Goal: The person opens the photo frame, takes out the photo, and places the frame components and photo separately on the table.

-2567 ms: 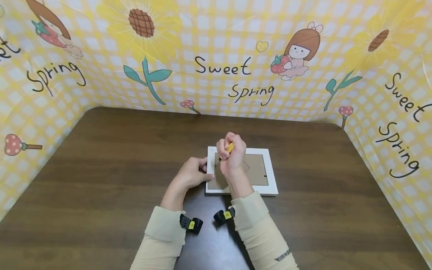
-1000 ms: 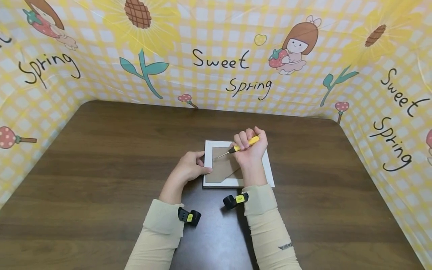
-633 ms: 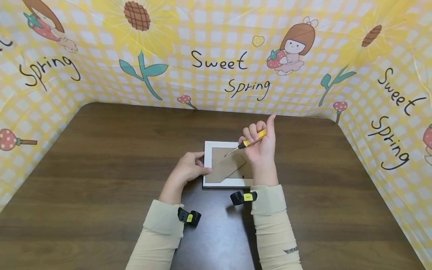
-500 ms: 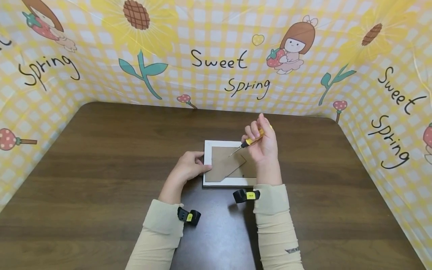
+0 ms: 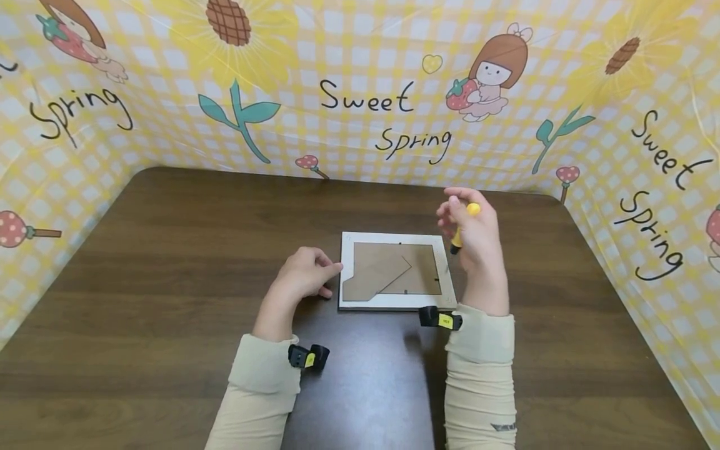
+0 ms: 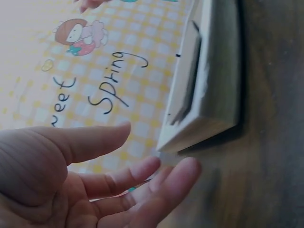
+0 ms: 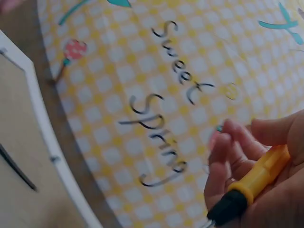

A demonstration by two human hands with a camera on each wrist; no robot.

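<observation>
A white picture frame [image 5: 396,238] lies face down on the dark table, its brown backing board [image 5: 425,269] showing with a stand flap [image 5: 371,272] flat across it. Small dark tabs [image 5: 436,279] sit along the board's edges. My left hand [image 5: 304,273] is at the frame's left edge, fingers relaxed and spread; the left wrist view shows a gap between fingertips and frame. Above the right edge, my right hand [image 5: 478,237] holds a yellow screwdriver [image 7: 262,175] with a black collar, the handle lying across the palm under loosely bent fingers. Most of its shaft is hidden in the head view.
A wooden table [image 5: 197,250] surrounds the frame. Yellow checked cloth [image 5: 360,62] printed with flowers and words rises behind and at both sides. Black wrist cameras [image 5: 309,357] are strapped on both sleeves.
The screwdriver's tip has left the board's left edge; my right hand has carried it right, past the frame, turning the handle upward. My left hand has let go of the frame's left side.
</observation>
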